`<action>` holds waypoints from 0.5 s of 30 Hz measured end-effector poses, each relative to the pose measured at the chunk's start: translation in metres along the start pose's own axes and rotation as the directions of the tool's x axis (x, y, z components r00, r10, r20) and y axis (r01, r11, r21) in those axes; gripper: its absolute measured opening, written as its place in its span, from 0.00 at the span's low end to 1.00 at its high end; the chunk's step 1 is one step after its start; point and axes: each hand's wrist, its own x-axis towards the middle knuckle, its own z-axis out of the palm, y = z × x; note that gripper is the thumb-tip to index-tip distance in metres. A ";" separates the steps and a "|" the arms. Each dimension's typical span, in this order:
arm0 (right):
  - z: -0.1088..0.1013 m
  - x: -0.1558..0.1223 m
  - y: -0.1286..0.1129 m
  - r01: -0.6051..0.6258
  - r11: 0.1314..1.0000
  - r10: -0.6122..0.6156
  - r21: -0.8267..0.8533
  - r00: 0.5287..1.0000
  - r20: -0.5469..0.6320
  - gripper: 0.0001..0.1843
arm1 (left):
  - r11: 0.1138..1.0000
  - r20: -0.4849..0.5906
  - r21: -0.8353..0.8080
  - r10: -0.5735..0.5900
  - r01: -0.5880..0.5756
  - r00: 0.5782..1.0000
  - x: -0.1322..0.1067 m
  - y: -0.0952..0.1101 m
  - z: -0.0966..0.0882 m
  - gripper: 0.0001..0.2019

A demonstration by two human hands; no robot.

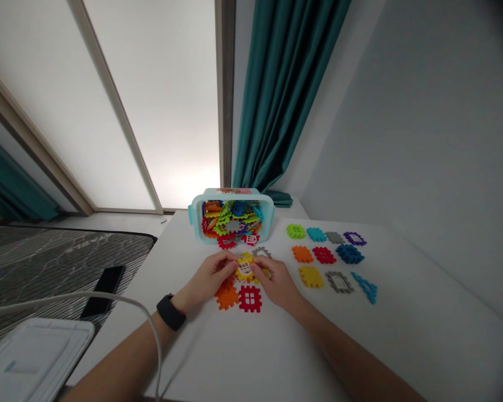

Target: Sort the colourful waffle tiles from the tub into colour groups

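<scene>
Yellow plastic block (245, 259): pinched between both hands, over the tabletop (251, 357).
Left hand (207, 274): grip clenched on its edge.
Right hand (274, 282): grip clenched opposite.
Risk: a slipping pinch could drop it onto the red block (250, 298) just below.

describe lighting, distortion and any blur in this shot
In the head view, bright diffuse light glows through the white translucent window panel, glaring near its bottom; the wide lens bends the teal fabric curtain; the top right corner darkens; the yellow plastic interlocking piece between the left hand and right hand looks slightly soft.
</scene>
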 end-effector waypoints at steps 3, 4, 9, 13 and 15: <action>0.005 0.001 -0.004 -0.168 0.958 0.157 0.231 0.986 0.063 0.18 | 0.964 -0.005 -0.220 -0.155 0.150 0.988 0.000 -0.003 0.004 0.20; 0.006 0.002 -0.006 -0.207 0.932 0.191 0.298 0.978 0.085 0.19 | 0.943 -0.005 -0.278 -0.192 0.183 0.981 0.000 -0.004 0.004 0.21; 0.006 0.005 -0.012 -0.323 0.846 0.305 0.425 0.946 0.113 0.25 | 0.820 0.036 -0.507 -0.285 0.264 0.958 0.002 -0.006 0.007 0.21; 0.004 0.007 -0.014 -0.359 0.835 0.361 0.418 0.930 0.077 0.27 | 0.736 0.063 -0.624 -0.287 0.262 0.956 0.002 0.000 0.005 0.20; 0.004 0.007 -0.013 -0.361 0.832 0.370 0.422 0.927 0.065 0.27 | 0.735 0.060 -0.626 -0.288 0.261 0.956 0.002 0.001 0.004 0.20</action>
